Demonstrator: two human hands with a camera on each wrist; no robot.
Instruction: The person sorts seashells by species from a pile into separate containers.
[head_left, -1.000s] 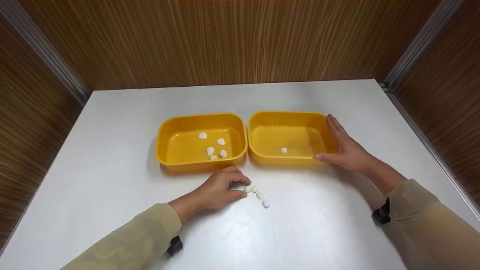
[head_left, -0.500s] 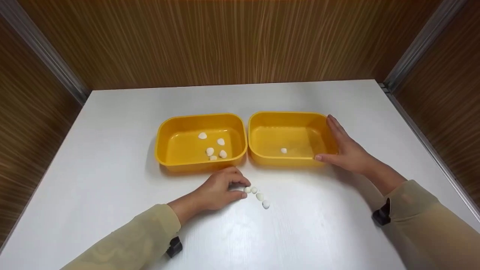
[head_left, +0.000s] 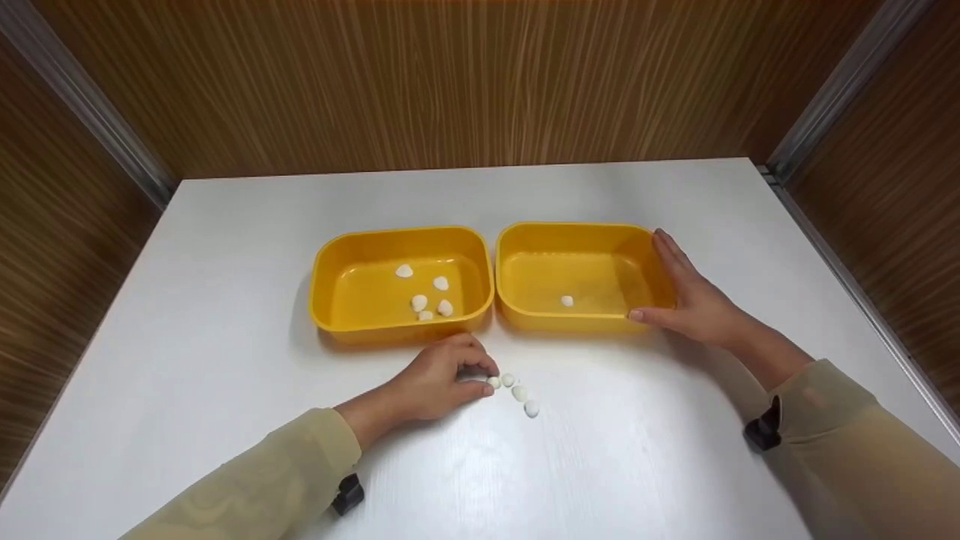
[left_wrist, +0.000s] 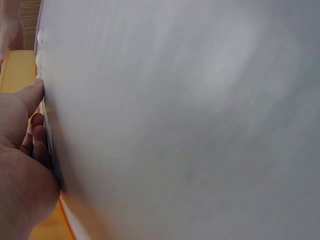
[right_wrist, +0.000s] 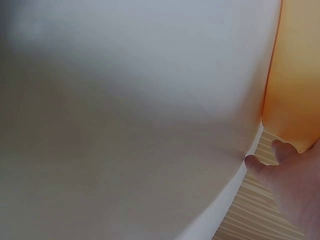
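Observation:
In the head view my left hand rests low over the table, its thumb and forefinger pinching a small whitish pebble. Right beside it, a curved row of similar pebbles runs toward the front. My right hand grips the right end of a yellow plastic tub, thumb at the front rim and fingers at the back corner. A single pebble lies inside that tub. Thumb and curled fingers of the left hand show at the left wrist view's edge.
A second yellow tub, with several white pebbles in it, stands close against the first on its left. Both sit on a white table enclosed by wood-grain panels at the back and sides.
The left fingertips have drawn very slightly left with the pinched pebble, widening the gap to the neighbouring one. The right hand and both tubs stay as they were.

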